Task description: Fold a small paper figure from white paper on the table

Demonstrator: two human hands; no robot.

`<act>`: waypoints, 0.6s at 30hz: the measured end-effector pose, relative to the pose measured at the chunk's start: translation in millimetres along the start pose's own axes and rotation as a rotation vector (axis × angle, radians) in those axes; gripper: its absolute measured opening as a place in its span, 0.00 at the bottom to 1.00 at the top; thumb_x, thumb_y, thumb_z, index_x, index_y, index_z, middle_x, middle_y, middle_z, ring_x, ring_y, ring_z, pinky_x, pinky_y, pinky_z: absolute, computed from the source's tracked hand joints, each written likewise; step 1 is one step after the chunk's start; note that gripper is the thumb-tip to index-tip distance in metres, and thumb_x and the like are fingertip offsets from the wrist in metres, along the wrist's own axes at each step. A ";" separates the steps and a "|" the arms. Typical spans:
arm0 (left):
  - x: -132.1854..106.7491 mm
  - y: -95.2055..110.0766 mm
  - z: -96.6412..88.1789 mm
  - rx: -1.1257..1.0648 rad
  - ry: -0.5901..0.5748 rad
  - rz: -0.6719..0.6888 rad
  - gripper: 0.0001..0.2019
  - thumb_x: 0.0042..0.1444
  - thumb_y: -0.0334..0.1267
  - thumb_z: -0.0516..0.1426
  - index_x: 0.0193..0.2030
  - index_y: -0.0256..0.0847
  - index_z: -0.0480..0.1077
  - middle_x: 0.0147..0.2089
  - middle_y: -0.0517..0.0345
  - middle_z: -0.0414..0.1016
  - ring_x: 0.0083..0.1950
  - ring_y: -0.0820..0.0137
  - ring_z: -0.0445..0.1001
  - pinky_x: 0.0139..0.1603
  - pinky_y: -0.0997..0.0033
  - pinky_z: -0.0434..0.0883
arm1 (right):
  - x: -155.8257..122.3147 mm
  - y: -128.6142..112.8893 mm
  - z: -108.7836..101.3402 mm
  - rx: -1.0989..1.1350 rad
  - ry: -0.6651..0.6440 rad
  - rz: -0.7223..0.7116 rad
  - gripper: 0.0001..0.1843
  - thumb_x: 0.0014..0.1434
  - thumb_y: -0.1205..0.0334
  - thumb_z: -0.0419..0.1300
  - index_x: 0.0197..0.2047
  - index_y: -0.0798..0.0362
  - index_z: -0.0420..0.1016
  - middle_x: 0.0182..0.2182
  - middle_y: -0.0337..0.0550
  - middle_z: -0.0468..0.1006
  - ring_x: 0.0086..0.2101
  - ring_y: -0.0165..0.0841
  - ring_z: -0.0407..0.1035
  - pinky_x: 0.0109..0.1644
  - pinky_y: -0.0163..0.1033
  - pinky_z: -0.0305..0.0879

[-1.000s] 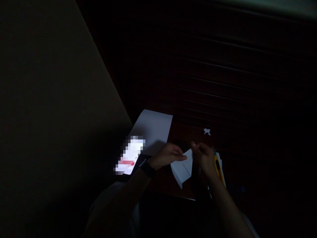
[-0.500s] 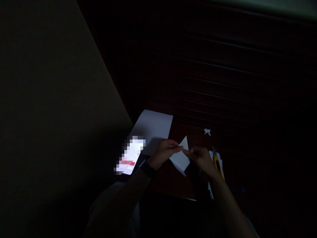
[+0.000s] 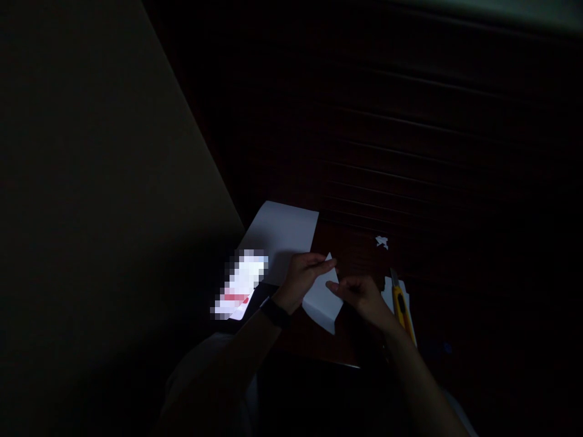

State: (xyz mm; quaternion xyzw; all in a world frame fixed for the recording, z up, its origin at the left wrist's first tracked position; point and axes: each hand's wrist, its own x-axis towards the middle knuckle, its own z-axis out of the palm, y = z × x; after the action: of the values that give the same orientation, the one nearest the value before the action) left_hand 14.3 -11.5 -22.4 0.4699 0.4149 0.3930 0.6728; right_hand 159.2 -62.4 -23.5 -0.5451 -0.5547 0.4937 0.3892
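In a very dark scene, both of my hands hold a small folded piece of white paper (image 3: 321, 298) just above a dark wooden table (image 3: 355, 243). My left hand (image 3: 304, 276), with a dark watch at the wrist, pinches the paper's upper left edge. From the right side my right hand (image 3: 359, 296) pinches the same piece, fingers closed on it. The paper's lower corner points down toward me.
A larger white sheet (image 3: 282, 237) lies on the table behind my left hand. A lit, blurred screen (image 3: 241, 285) glows at the left. A yellow utility knife (image 3: 401, 303) rests on paper beside my right wrist. A small white scrap (image 3: 381, 242) lies further back.
The folded paper has been turned and shifted slightly left between my hands. My right hand moved left and lower, away from the knife; my left hand stayed about where it was.
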 end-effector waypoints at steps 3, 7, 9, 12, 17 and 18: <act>-0.2 1.3 -1.5 0.019 0.056 0.017 0.12 0.46 0.44 0.60 0.30 0.35 0.72 0.30 0.53 0.76 0.29 0.71 0.72 0.28 0.74 0.66 | -1.1 -0.4 0.0 -0.018 -0.004 0.004 0.18 0.51 0.51 0.59 0.17 0.54 0.68 0.15 0.32 0.61 0.19 0.25 0.52 0.22 0.32 0.47; -0.2 5.5 -2.9 0.012 -0.001 0.012 0.13 0.48 0.45 0.58 0.32 0.34 0.72 0.33 0.50 0.76 0.31 0.69 0.74 0.29 0.72 0.68 | -3.4 1.4 -2.2 -0.070 -0.021 0.021 0.18 0.50 0.51 0.59 0.18 0.55 0.69 0.16 0.33 0.62 0.19 0.25 0.53 0.22 0.32 0.47; -0.2 6.4 -3.4 0.008 -0.016 0.021 0.14 0.49 0.45 0.58 0.32 0.34 0.72 0.34 0.49 0.77 0.32 0.68 0.74 0.31 0.72 0.68 | -4.2 1.3 -3.1 -0.088 -0.024 0.024 0.18 0.50 0.50 0.59 0.18 0.55 0.69 0.16 0.33 0.63 0.20 0.25 0.53 0.23 0.32 0.48; 0.4 5.2 -3.7 0.005 0.005 0.037 0.14 0.49 0.46 0.57 0.32 0.34 0.72 0.33 0.50 0.77 0.32 0.68 0.74 0.31 0.72 0.68 | -4.2 -0.4 -3.4 -0.085 -0.007 0.020 0.18 0.50 0.50 0.59 0.18 0.55 0.68 0.16 0.33 0.62 0.20 0.25 0.53 0.23 0.32 0.48; 2.5 2.3 -2.7 0.054 0.129 0.080 0.15 0.50 0.47 0.56 0.27 0.36 0.72 0.26 0.56 0.75 0.26 0.71 0.72 0.25 0.74 0.65 | -3.1 -0.8 -2.1 -0.113 0.011 0.035 0.18 0.50 0.50 0.60 0.19 0.55 0.70 0.15 0.33 0.61 0.19 0.25 0.53 0.22 0.31 0.47; 2.9 2.2 -2.6 0.063 0.148 0.086 0.15 0.50 0.47 0.56 0.27 0.36 0.72 0.26 0.56 0.75 0.25 0.71 0.71 0.25 0.74 0.65 | -3.0 -0.2 -2.0 -0.115 0.013 0.042 0.18 0.50 0.50 0.60 0.19 0.56 0.70 0.15 0.33 0.61 0.19 0.25 0.53 0.22 0.31 0.47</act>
State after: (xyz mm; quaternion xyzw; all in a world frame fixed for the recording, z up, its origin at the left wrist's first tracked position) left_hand 12.6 -7.5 -21.4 0.4779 0.4551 0.4419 0.6076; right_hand 161.4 -65.1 -22.5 -0.5813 -0.5680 0.4654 0.3506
